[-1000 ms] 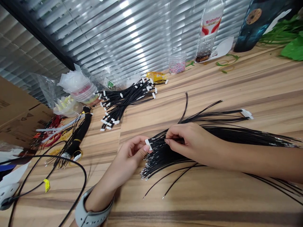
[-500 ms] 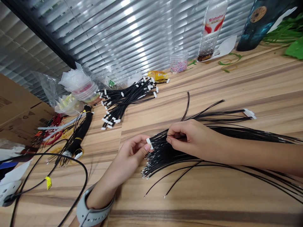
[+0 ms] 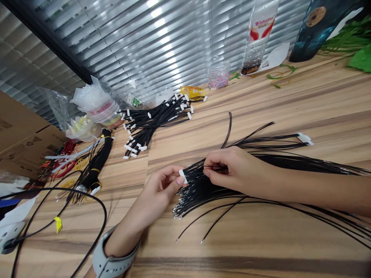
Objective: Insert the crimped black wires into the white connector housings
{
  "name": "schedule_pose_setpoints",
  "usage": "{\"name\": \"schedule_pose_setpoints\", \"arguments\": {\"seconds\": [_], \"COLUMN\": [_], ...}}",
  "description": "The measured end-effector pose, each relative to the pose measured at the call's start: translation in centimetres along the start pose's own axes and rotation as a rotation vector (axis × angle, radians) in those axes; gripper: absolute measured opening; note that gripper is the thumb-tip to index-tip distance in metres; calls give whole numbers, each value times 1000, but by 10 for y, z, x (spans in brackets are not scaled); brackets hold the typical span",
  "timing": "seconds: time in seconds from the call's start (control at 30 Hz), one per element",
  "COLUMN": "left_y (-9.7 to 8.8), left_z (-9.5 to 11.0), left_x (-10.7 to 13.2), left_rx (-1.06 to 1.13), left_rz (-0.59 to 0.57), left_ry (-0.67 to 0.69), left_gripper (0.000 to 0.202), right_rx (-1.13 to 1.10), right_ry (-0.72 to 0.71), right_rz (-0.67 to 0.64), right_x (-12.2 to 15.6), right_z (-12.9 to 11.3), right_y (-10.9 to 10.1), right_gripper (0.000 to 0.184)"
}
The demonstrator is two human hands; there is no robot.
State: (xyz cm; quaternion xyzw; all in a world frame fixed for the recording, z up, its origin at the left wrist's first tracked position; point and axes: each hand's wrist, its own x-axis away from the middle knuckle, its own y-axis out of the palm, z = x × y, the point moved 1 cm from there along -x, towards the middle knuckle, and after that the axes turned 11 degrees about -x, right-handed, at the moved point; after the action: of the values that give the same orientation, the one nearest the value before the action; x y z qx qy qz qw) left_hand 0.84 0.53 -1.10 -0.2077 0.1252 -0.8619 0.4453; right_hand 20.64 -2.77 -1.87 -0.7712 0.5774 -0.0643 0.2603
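The plug (image 3: pixel 183 174) looks plastic; the wires (image 3: pixel 210 189) are smooth with shiny metal tips (image 3: pixel 176 211). The table (image 3: pixel 246 239) has wood grain.

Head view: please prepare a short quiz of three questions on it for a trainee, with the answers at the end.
1. What is in the grip of the left hand?
A) a yellow tag
B) a white connector
C) a green leaf

2. True or false: the right hand is over the black wires.

3. Fill in the missing word: in the picture, the bottle stands to the ____ of the jar.

Key: 1. B; 2. True; 3. right
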Motion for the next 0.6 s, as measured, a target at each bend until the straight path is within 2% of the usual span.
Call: {"name": "schedule_pose_setpoints", "arguments": {"seconds": [0.27, 0.47, 0.6], "left_y": [3, 12, 19], "left_z": [-3, 0, 2], "left_x": [0, 0, 0], "left_rx": [-98, -112, -168], "left_rz": [16, 26, 101], "left_ry": [-33, -4, 50], "left_gripper": [15, 13, 10], "right_rx": [-43, 146, 184], "right_ry": [90, -65, -110], "right_rz": [-43, -23, -4], "right_x": [1, 3, 3], "right_z": [-2, 5, 7], "right_y": [0, 6, 9], "right_gripper": [14, 14, 17]}}
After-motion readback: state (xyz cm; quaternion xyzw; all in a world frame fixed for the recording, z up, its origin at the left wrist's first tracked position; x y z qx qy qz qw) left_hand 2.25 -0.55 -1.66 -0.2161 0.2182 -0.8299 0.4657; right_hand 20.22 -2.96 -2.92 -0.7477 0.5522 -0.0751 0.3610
